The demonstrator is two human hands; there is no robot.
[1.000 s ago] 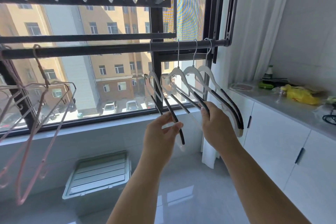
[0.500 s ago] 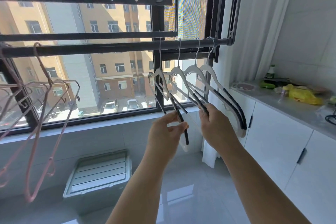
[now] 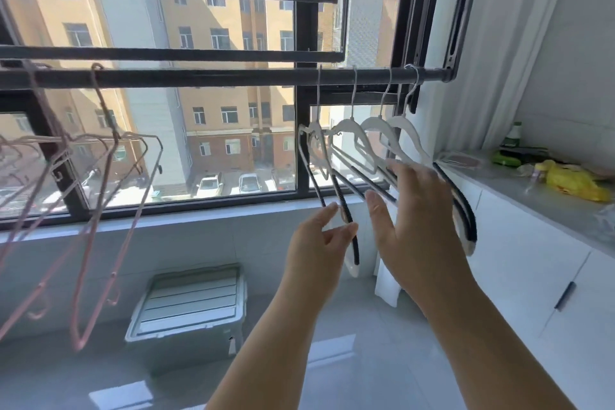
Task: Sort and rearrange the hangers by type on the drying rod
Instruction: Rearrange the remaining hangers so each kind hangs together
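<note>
Beyond the window [image 3: 301, 143], four white hangers [image 3: 376, 130] are hanging at the drying rod's [image 3: 199, 76] right end. The right hand [image 3: 419, 220] is spreading open against them. The left hand's [image 3: 316, 243] thumb and forefinger are flanking the leftmost hanger [image 3: 356, 250], grip unclear.
</note>
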